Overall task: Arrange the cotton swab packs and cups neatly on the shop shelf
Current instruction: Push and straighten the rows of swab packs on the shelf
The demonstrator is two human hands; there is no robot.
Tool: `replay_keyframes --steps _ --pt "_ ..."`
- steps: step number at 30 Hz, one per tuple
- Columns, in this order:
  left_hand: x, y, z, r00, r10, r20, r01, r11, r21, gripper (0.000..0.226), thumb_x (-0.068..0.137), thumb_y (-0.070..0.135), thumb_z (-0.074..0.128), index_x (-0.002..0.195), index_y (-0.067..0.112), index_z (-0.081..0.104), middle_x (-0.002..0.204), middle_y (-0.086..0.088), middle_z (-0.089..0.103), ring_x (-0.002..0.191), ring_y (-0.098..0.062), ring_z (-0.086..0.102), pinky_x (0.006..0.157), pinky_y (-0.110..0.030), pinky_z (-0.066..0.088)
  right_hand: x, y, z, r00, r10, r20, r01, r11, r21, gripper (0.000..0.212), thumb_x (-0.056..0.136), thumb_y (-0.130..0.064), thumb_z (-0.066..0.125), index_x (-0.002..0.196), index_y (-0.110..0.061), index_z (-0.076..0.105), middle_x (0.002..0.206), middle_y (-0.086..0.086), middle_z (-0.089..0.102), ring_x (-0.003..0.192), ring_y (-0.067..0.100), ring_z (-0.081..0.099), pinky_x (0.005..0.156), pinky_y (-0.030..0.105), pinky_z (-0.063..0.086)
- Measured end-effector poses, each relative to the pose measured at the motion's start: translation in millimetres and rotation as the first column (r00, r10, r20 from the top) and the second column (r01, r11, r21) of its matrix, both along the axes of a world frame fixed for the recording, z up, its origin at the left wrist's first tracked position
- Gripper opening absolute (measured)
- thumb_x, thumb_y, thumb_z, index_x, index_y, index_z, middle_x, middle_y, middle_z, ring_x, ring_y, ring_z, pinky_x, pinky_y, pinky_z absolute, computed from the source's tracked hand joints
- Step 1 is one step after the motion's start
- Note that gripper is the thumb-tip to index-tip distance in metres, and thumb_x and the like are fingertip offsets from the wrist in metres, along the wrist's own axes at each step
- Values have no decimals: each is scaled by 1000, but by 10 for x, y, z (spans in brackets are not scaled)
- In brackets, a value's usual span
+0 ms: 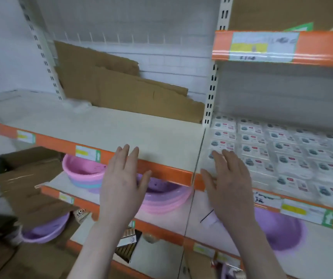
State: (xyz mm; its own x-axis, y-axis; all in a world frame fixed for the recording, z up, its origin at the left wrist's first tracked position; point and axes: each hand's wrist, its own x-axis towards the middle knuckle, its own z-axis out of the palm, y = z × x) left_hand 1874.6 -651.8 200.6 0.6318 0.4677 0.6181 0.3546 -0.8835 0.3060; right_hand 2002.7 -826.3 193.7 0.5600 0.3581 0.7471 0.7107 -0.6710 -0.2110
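Both my hands are empty, fingers straight and spread — the left hand [121, 184] in front of the orange edge of the bare shelf [109, 127], the right hand [230, 184] at the near left corner of the cotton swab packs [282, 150]. The packs lie flat in tidy rows on the right shelf, close against each other. I see no cups here; the picture is also blurred. I think the step is to square the near row. To do it well, I should push with flat fingers, gently and evenly — a hard push could slide packs over one another.
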Motion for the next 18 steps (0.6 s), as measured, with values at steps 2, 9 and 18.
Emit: replay_keyframes --steps 2,9,18 --pt "-268 317 20 999 49 -9 -49 999 22 57 82 36 49 122 -3 55 128 -27 53 119 -44 50 101 -46 38 -232 372 -18 1000 17 -2 -17 1000 3 48 87 -36 41 113 -1 62 115 23 60 109 41 57 95 50 46" --pt "-1038 1264 87 986 163 -43 -160 984 76 56 80 35 51 119 -6 57 121 -27 57 113 -43 55 95 -53 44 -818 1479 -16 996 88 -23 -88 996 7 50 84 -35 42 112 0 63 113 24 61 106 43 58 91 52 47" --pt "-1219 2361 -36 968 250 -29 -250 968 1 56 78 32 58 122 -3 56 126 -24 55 120 -43 49 101 -50 39 -833 2704 8 985 174 11 -174 985 -8 47 81 -34 51 111 0 63 113 25 61 105 43 59 89 52 47"
